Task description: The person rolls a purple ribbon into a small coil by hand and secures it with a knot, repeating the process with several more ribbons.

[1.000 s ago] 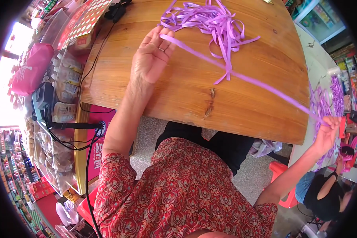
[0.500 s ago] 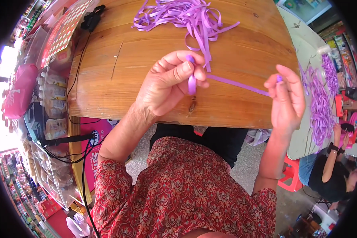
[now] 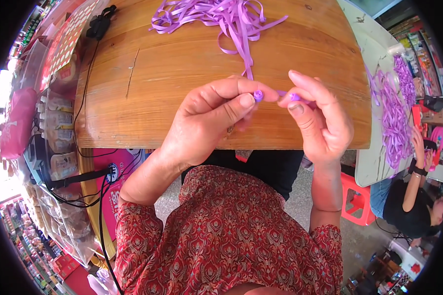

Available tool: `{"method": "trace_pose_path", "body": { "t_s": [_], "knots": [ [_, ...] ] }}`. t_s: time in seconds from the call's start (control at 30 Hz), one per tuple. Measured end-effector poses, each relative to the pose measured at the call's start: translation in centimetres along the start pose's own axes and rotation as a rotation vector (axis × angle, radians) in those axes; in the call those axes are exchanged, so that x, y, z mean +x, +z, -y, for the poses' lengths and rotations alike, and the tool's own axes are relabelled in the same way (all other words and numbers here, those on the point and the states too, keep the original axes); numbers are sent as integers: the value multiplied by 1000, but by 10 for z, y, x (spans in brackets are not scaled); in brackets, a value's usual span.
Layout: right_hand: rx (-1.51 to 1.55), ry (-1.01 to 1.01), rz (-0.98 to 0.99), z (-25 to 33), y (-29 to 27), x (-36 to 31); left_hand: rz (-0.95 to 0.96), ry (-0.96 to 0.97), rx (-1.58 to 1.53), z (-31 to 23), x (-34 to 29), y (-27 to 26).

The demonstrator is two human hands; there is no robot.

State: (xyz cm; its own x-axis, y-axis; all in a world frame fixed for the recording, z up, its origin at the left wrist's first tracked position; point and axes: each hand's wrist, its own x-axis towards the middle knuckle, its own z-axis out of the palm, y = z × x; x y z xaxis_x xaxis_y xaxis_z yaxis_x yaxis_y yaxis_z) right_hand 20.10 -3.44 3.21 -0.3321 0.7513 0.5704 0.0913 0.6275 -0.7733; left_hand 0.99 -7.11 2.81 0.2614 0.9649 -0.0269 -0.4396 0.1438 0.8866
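Observation:
Between finger and thumb, my left hand (image 3: 206, 115) pinches a small rolled purple ribbon bud (image 3: 258, 95). Close beside it, my right hand (image 3: 325, 118) pinches another bit of purple ribbon (image 3: 295, 97) between thumb and fingers. A short stretch of ribbon shows between the two hands, partly hidden by the fingers. Beyond them, a loose heap of purple ribbon (image 3: 221, 14) lies on the wooden table (image 3: 172, 69), and one strand trails from it down to behind my left hand.
A white side table (image 3: 366, 167) on the right holds more purple ribbon (image 3: 396, 118). Past it sits another person (image 3: 403, 196) near a red stool (image 3: 357, 199). Packaged goods (image 3: 61, 118) and a black cable (image 3: 86, 93) line the left side.
My right hand has moved left, close to my left hand, so the taut ribbon between them has shortened. My left hand has shifted slightly right, and the view has moved a little.

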Motion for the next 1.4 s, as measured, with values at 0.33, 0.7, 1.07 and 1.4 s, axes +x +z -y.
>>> {"method": "trace_pose_path", "body": {
  "t_s": [0.33, 0.7, 1.07, 1.4],
  "knots": [
    [-43, -250, 167, -2, -4, 4, 92, 142, 6, 4, -2, 8],
    [-43, -227, 72, -2, 2, -6, 38, 241, 179, 14, -4, 15],
    [-20, -130, -23, -6, 10, -13, -220, 811, 868, 24, 3, 14],
    [-7, -98, -70, -8, 11, -13, -179, 638, 1032, 9, -8, 18]
  ]
}}
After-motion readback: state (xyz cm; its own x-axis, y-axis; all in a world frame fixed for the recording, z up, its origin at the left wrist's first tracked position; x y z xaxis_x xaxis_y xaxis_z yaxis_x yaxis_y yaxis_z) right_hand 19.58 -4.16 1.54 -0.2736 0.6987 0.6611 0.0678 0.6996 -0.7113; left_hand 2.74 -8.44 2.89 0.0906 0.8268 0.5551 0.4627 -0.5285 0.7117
